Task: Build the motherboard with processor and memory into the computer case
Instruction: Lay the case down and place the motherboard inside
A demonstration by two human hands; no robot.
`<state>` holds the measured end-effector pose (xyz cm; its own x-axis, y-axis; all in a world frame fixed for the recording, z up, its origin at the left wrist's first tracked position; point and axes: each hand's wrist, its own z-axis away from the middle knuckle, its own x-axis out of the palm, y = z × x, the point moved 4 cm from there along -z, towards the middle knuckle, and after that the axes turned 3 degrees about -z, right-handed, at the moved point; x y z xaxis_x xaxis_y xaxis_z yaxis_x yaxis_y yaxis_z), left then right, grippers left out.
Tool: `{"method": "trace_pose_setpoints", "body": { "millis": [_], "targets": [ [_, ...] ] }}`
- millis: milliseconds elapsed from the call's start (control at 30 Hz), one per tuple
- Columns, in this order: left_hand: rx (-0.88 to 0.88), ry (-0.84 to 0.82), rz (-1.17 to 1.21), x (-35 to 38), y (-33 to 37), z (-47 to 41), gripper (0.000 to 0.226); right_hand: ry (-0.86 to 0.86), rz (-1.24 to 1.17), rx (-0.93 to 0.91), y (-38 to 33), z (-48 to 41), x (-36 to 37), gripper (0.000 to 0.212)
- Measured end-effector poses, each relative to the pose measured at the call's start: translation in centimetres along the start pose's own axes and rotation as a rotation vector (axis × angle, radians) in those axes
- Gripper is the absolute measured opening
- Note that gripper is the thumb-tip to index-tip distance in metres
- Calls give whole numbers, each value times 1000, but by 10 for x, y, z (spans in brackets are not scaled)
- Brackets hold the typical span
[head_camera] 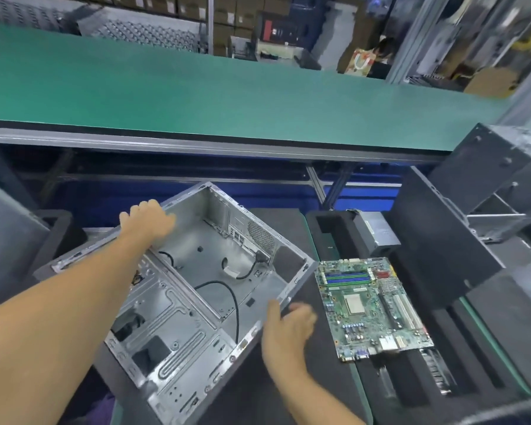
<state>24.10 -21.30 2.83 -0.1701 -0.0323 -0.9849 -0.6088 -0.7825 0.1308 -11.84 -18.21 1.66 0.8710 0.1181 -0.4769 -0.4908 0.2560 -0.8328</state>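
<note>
An open silver computer case [196, 271] lies on its side in front of me, turned at an angle, with black cables loose inside. My left hand [147, 222] grips its far upper-left rim. My right hand [288, 326] holds the near right edge, blurred. To the right lies the green motherboard [371, 305] on dark foam, with blue memory slots near its far end and a square processor in the middle. Neither hand touches the board.
A green conveyor belt [227, 99] runs across beyond the bench. Black computer cases [472, 216] stand at the right, a power supply [377, 231] behind the motherboard. Black foam trays [411, 388] lie at lower right. A person sits far back.
</note>
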Motion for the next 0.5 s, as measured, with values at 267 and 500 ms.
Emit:
{"method": "trace_pose_setpoints", "body": {
  "millis": [267,500],
  "targets": [
    [312,60,-37,15,-2,45,68,-76,679,-633,-92,-102,25,65],
    [-259,-71,6,5,-54,106,106,-368,967,-616,-103,-145,55,53]
  ]
}}
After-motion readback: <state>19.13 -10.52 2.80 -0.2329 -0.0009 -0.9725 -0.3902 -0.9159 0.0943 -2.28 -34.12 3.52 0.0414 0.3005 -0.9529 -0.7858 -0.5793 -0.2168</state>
